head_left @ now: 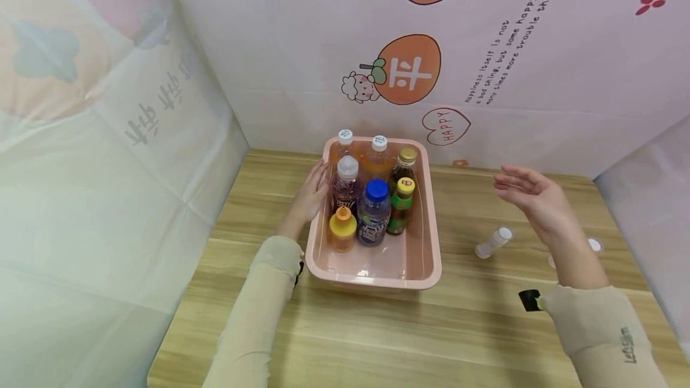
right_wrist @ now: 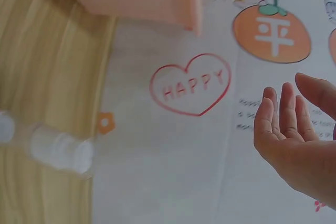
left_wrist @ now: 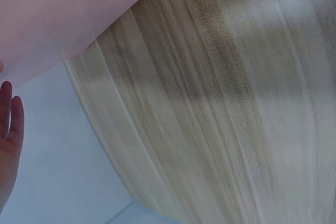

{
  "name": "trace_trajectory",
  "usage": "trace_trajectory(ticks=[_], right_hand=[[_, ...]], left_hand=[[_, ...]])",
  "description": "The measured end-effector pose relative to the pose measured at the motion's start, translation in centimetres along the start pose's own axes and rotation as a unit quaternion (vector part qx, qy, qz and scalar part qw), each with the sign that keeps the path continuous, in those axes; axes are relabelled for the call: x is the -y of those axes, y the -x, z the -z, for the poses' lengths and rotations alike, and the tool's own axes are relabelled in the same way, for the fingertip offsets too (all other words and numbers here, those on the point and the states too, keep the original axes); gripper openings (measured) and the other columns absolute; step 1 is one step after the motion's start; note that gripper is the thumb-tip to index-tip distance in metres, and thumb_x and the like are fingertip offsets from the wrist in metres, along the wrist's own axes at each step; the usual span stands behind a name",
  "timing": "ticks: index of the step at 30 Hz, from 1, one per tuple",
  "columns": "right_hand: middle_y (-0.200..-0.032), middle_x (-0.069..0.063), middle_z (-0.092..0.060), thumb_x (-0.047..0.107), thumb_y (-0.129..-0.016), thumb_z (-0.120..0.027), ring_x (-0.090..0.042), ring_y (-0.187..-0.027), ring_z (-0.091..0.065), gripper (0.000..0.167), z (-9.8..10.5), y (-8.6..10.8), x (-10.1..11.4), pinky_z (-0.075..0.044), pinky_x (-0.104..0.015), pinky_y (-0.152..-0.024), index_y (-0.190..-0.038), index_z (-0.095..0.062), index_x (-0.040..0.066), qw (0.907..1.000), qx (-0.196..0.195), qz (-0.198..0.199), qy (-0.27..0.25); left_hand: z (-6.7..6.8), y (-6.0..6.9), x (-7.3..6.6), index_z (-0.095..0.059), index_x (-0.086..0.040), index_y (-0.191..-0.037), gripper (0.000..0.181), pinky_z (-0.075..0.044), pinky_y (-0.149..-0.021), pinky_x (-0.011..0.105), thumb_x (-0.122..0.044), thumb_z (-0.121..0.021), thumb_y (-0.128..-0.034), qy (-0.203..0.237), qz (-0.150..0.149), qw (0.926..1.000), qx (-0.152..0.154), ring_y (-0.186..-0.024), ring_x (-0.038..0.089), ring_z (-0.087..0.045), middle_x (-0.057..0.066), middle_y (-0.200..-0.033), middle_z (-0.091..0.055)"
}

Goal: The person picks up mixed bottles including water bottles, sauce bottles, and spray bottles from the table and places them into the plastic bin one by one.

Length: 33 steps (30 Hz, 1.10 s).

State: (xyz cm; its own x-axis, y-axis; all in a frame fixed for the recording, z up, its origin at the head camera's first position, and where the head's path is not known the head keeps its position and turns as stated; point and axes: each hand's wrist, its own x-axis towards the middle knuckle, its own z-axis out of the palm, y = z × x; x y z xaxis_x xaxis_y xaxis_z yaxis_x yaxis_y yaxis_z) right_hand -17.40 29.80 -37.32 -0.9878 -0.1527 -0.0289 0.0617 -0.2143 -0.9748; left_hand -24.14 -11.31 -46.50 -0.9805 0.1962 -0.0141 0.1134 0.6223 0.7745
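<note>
Head view, desk (head_left: pixel 377 340): pale wood; from my remote seat I see the basin near its back edge, left of centre.
Pink basin (head_left: pixel 372 282): seven bottles stand inside; bare floor shows along its front edge and right-front corner.
Left hand (head_left: pixel 312 193): straight fingers lie along the basin's left rim, gripping nothing.
Right hand (head_left: pixel 533 196): in the air over the desk's right side, fingers loosely bent, nothing held.
Blue-capped bottle (head_left: pixel 374 214): in, front row, beside the yellow squeeze bottle (head_left: pixel 342 232).
Small clear bottle (head_left: pixel 493 243): outside, upright; a second white cap (head_left: pixel 595 245) shows past my right forearm. I'd judge loading well along, perhaps these left.
</note>
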Motion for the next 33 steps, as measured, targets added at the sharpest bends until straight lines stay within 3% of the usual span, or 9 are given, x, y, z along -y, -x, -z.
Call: trace_trajectory(ticks=[12, 15, 16, 20, 22, 23, 33], right_hand=[[-0.099, 0.019, -0.069, -0.006, -0.09, -0.057, 0.005, -0.087, -0.065, 0.04, 4.7, 1.1, -3.6, -0.053, -0.008, -0.075, -0.11, -0.059, 0.028, 0.9951, -0.01, -0.042, 0.089], [-0.098, 0.023, -0.067, -0.004, -0.09, -0.058, 0.008, -0.086, -0.064, 0.04, 5.4, 1.3, -4.0, -0.05, -0.005, -0.074, -0.109, -0.057, 0.032, 0.9906, -0.015, -0.063, 0.121], [-0.098, 0.026, -0.066, -0.001, -0.091, -0.058, 0.01, -0.087, -0.063, 0.04, 5.6, 1.4, -4.2, -0.05, -0.009, -0.087, -0.109, -0.055, 0.034, 0.9877, -0.016, -0.074, 0.137], [-0.1, 0.031, -0.063, 0.003, -0.091, -0.06, 0.014, -0.088, -0.06, 0.042, 6.6, 1.8, -5.1, -0.046, -0.005, -0.086, -0.111, -0.051, 0.038, 0.9776, -0.012, -0.097, 0.186], [-0.1, 0.032, -0.062, 0.003, -0.091, -0.06, 0.016, -0.089, -0.058, 0.043, 7.0, 2.0, -5.6, -0.044, -0.004, -0.085, -0.111, -0.05, 0.039, 0.9756, -0.008, -0.097, 0.197], [-0.1, 0.031, -0.063, 0.0, -0.09, -0.06, 0.016, -0.09, -0.058, 0.044, 7.1, 2.0, -5.8, -0.043, -0.001, -0.071, -0.111, -0.051, 0.038, 0.9772, -0.005, -0.09, 0.192], [-0.102, 0.03, -0.063, -0.012, -0.086, -0.057, 0.017, -0.094, -0.054, 0.055, 7.6, 2.0, -7.5, -0.051, -0.007, -0.073, -0.111, -0.053, 0.037, 0.9813, 0.015, -0.068, 0.18]], left_hand=[[-0.1, -0.1, 0.1, -0.021, -0.018, -0.153, 0.055, -0.019, -0.12, 0.054, -0.026, -0.03, -0.1, 0.006, -0.006, 1.0, -0.003, -0.148, 0.032, -0.019, 0.003, -0.163, -0.01], [-0.1, 0.0, 0.1, -0.021, -0.019, -0.153, 0.055, -0.019, -0.12, 0.053, -0.027, -0.03, -0.0997, 0.002, -0.003, 1.0, -0.003, -0.148, 0.031, -0.019, 0.001, -0.163, -0.01], [-0.1, 0.0, 0.1, -0.02, -0.019, -0.153, 0.055, -0.019, -0.12, 0.053, -0.027, -0.03, -0.0997, 0.001, -0.001, 1.0, -0.002, -0.148, 0.03, -0.018, -0.001, -0.163, -0.01], [-0.1, -0.1, 0.1, -0.02, -0.02, -0.153, 0.055, -0.019, -0.12, 0.052, -0.028, -0.03, -0.1001, 0.0, 0.004, 1.0, 0.0, -0.148, 0.029, -0.018, -0.003, -0.163, -0.009], [-0.1, -0.1, 0.1, -0.02, -0.02, -0.153, 0.055, -0.019, -0.12, 0.052, -0.028, -0.03, -0.1002, 0.001, 0.004, 1.0, 0.0, -0.149, 0.029, -0.017, -0.003, -0.163, -0.009], [-0.1, 0.0, 0.1, -0.02, -0.02, -0.153, 0.055, -0.019, -0.12, 0.052, -0.027, -0.03, -0.1002, 0.002, 0.003, 1.0, 0.0, -0.149, 0.029, -0.017, -0.003, -0.163, -0.009], [-0.1, 0.0, 0.1, -0.019, -0.021, -0.154, 0.054, -0.018, -0.12, 0.054, -0.027, -0.031, -0.1006, 0.005, 0.006, 1.0, 0.0, -0.149, 0.03, -0.017, -0.004, -0.163, -0.008]])
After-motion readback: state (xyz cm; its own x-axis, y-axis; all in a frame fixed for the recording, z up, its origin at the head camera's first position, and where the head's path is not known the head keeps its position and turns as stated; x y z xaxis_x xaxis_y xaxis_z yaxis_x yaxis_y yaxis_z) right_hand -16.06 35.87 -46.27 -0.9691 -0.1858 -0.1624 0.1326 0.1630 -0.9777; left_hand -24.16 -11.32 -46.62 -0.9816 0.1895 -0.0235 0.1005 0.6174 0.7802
